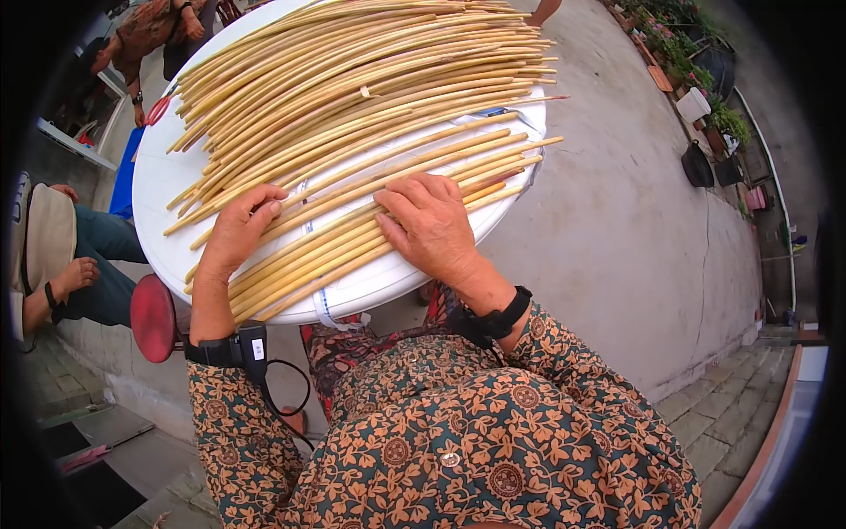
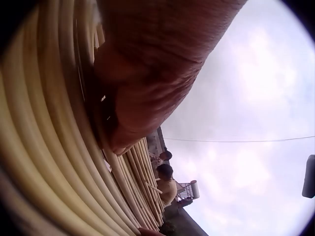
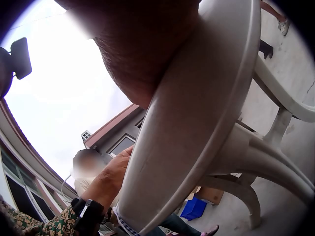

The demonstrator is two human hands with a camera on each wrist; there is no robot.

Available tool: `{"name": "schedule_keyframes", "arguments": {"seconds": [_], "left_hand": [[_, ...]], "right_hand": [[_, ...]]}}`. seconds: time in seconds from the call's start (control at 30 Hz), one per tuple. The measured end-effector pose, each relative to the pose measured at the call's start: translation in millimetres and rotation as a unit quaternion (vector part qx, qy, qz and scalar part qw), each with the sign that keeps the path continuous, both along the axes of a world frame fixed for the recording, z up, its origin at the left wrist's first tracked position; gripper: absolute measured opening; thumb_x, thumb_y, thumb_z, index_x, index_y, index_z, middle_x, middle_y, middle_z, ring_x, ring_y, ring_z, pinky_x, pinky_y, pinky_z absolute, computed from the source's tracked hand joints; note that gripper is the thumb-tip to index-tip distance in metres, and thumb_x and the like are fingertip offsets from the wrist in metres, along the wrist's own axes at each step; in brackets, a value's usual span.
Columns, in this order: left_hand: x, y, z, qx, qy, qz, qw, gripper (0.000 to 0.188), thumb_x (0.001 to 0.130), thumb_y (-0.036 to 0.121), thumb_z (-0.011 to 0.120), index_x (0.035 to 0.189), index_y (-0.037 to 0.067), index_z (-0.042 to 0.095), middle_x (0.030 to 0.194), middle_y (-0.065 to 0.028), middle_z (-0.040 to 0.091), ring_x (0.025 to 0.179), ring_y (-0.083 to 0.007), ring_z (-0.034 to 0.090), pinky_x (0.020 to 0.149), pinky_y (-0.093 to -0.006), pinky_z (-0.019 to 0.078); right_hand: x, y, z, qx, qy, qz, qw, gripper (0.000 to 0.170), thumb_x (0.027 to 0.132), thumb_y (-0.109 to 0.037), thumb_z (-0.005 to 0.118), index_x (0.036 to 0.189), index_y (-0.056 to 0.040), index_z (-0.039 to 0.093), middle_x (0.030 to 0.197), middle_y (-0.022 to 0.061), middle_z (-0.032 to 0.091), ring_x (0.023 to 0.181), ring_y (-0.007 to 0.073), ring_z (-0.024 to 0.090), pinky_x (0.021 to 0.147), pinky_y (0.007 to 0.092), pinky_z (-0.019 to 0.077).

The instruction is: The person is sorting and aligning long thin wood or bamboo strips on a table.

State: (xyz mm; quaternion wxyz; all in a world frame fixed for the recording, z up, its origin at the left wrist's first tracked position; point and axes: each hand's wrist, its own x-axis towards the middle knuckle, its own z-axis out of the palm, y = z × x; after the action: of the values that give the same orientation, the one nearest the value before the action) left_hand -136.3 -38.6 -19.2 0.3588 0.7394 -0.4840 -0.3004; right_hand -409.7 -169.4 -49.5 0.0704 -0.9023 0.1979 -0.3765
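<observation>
A pale concrete ground [image 1: 617, 264] spread out beneath everything. On it stood a round white table [image 1: 157, 189], its legs visible in the right wrist view. At its near side was the person in the leaf-patterned shirt [image 1: 441, 441].

Over the far part of the table lay a broad spread of stalks [image 1: 352, 70], long, thin and yellowish, roughly side by side and crossing one another in places. Nearer the person, a smaller row of stalks [image 1: 330, 236] lay slantwise across the table, under and between the two hands.

To the left, a seated person [image 1: 44, 225] in a beige top and dark trousers was beside the table; beyond, a leaning person [image 1: 145, 40] bent toward its far left edge. A blue container [image 1: 128, 181] was just beside that edge, and a red stool [image 1: 152, 319] nearer.

The right hand [image 1: 432, 220] rested on the row, fingers bent over it; whether they gripped any stalk could not be told. The left hand [image 1: 233, 234] touched stalks farther left, thumb and forefinger close together; a firm pinch could not be made out.

A black band [image 1: 211, 354] circled the left wrist. Smallest, a white strip [image 1: 322, 304] with blue marks ran beneath the row and over the table's near edge.
</observation>
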Motion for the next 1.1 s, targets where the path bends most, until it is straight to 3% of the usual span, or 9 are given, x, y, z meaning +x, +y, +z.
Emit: {"name": "schedule_keyframes", "arguments": {"seconds": [0.03,0.13,0.27,0.47,0.67,0.8,0.9,1.0,1.1], "left_hand": [[1,-2,3,0.019,0.028,0.004,0.999,0.02,0.093,0.006,0.063,0.112,0.002,0.069,0.101,-0.0073,0.069,0.092,-0.0171,0.063,0.085,-0.0282,0.05],[9,-5,1,-0.067,-0.198,-0.108,0.972,0.019,0.094,0.003,0.062,0.112,0.001,0.068,0.101,-0.0072,0.065,0.093,-0.0196,0.062,0.084,-0.0285,0.0494],[-9,-4,-1,-0.115,-0.286,-0.131,0.942,0.02,0.089,0.0,0.064,0.109,0.002,0.067,0.101,-0.0117,0.064,0.096,-0.0277,0.062,0.086,-0.0342,0.0498],[-36,9,-5,-0.122,-0.233,-0.076,0.962,0.017,0.09,0.002,0.065,0.107,0.003,0.068,0.101,-0.0105,0.064,0.098,-0.0273,0.062,0.087,-0.0347,0.0496],[-33,8,-5,-0.125,-0.203,-0.074,0.968,0.015,0.09,0.004,0.066,0.105,0.002,0.068,0.1,-0.011,0.064,0.099,-0.0279,0.062,0.087,-0.0356,0.0497],[-9,-5,1,-0.185,-0.317,0.024,0.93,0.012,0.09,0.007,0.065,0.101,0.003,0.067,0.097,-0.0119,0.064,0.098,-0.0303,0.061,0.086,-0.0388,0.0494],[11,-18,-9,-0.114,-0.417,0.027,0.901,0.011,0.09,0.009,0.066,0.1,0.004,0.067,0.098,-0.0121,0.064,0.099,-0.0311,0.061,0.086,-0.0413,0.0488],[8,-20,-8,-0.093,-0.434,0.016,0.896,0.012,0.088,0.009,0.067,0.098,0.004,0.066,0.1,-0.0122,0.063,0.1,-0.0322,0.06,0.087,-0.0426,0.0481],[16,-18,0,-0.087,-0.367,-0.05,0.925,0.012,0.087,0.009,0.067,0.098,0.004,0.065,0.101,-0.0121,0.063,0.101,-0.0326,0.06,0.088,-0.0421,0.0477]], "right_hand": [[0,0,0,0.002,0.001,0.0,1.0,0.023,0.082,-0.021,0.073,0.104,-0.0131,0.068,0.106,0.0018,0.064,0.105,0.0231,0.058,0.096,0.0398,0.041],[-1,1,-1,0.021,0.006,0.003,1.0,0.027,0.082,-0.022,0.073,0.108,-0.0142,0.068,0.115,0.004,0.064,0.109,0.025,0.058,0.098,0.0409,0.0402],[0,1,-1,0.024,0.023,-0.013,0.999,0.039,0.084,-0.028,0.074,0.121,-0.0171,0.066,0.134,0.0077,0.057,0.124,0.028,0.052,0.104,0.0447,0.037],[2,5,4,0.005,0.065,-0.025,0.998,0.047,0.088,-0.045,0.07,0.13,-0.0223,0.064,0.145,0.0072,0.051,0.138,0.0294,0.042,0.116,0.0479,0.0261],[4,6,1,0.0,0.13,-0.033,0.991,0.044,0.094,-0.048,0.062,0.128,-0.0215,0.066,0.14,0.0067,0.055,0.136,0.0277,0.045,0.116,0.049,0.0262],[3,5,1,0.002,0.125,-0.03,0.992,0.043,0.093,-0.045,0.064,0.129,-0.0212,0.065,0.14,0.0068,0.055,0.135,0.0273,0.046,0.115,0.0484,0.0293],[3,6,0,-0.003,0.124,-0.028,0.992,0.043,0.092,-0.044,0.065,0.129,-0.0208,0.066,0.139,0.0069,0.056,0.134,0.0273,0.046,0.114,0.0481,0.03],[4,4,1,-0.007,0.113,-0.025,0.993,0.042,0.092,-0.043,0.065,0.127,-0.0202,0.066,0.138,0.0072,0.056,0.133,0.0274,0.047,0.114,0.0477,0.0305],[3,5,0,-0.005,0.111,-0.021,0.994,0.041,0.092,-0.042,0.065,0.126,-0.0194,0.067,0.137,0.0074,0.057,0.133,0.0275,0.048,0.113,0.0471,0.0311]]}}
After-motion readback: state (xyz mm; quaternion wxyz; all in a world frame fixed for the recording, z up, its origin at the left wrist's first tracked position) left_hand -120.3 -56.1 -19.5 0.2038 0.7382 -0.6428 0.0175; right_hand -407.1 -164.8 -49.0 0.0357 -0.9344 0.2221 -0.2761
